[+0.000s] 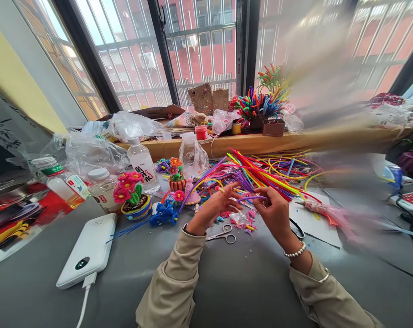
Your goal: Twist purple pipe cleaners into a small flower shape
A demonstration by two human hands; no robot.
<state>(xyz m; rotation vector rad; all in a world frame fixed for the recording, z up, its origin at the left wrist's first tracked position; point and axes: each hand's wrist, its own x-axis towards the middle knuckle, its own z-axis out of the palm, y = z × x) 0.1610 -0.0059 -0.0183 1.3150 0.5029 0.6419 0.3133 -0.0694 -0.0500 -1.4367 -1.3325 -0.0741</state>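
My left hand (217, 207) and my right hand (274, 210) are raised over the grey table (227, 282), both pinching a purple pipe cleaner (249, 198) that runs between them. Fingers of both hands are curled around it. Just behind lies a loose heap of coloured pipe cleaners (261, 171). Small scissors (223, 234) rest on the table under my left hand, beside pink and blue scraps (242, 223).
A white power bank (90, 248) with cable lies at front left. Pipe-cleaner flower pots (133, 198), bottles (143, 164) and plastic bags (90, 152) crowd the left. A wooden sill (247, 141) holds a pipe-cleaner bouquet (261, 102). The right side is motion-blurred.
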